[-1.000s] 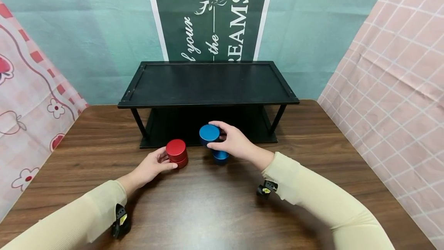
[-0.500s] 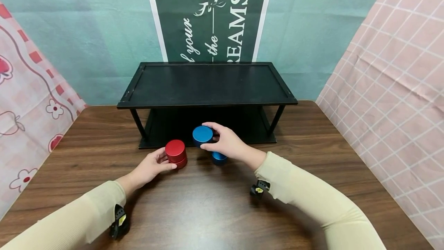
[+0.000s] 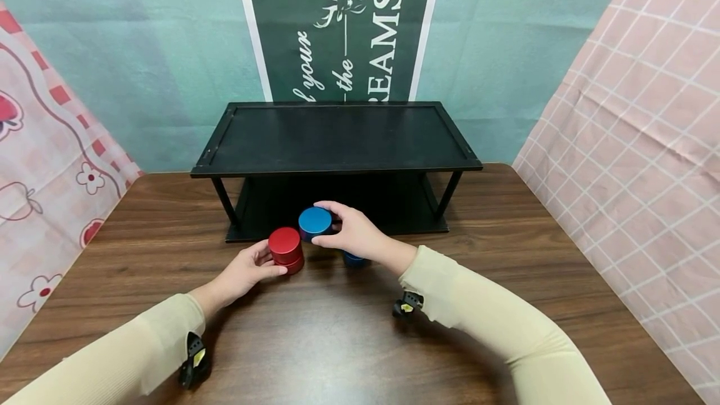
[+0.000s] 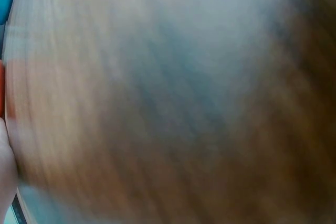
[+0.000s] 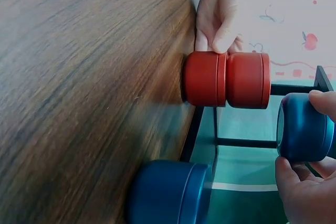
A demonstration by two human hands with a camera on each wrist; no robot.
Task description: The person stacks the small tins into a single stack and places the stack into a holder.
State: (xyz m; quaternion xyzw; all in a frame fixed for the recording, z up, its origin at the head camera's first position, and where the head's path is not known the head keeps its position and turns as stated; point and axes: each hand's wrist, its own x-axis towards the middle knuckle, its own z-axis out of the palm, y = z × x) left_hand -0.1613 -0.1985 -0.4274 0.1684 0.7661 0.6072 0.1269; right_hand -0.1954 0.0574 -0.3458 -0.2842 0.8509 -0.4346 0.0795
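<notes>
Two round red tins stand stacked on the table: the upper red tin (image 3: 284, 242) rests on the lower red tin (image 5: 202, 80). My left hand (image 3: 244, 272) grips the lower one from the left, thumb in front and fingers behind. To the right of the stack, my right hand (image 3: 357, 233) pinches a round blue tin (image 3: 315, 222) by its side, raised off the table beside the upper red tin. A second blue tin (image 5: 165, 192) stands on the table, mostly hidden under my right hand in the head view. The left wrist view is largely blurred tabletop.
A black two-tier rack (image 3: 337, 139) stands right behind the tins, its lower shelf (image 3: 264, 224) close to them. The wooden table (image 3: 315, 342) extends in front. Cloth hangs behind, with a pink grid cloth (image 3: 635, 111) at the right.
My right hand has carried the blue tin left, away from above the other blue tin and up beside the red stack. My left hand has stayed on the red tin.
</notes>
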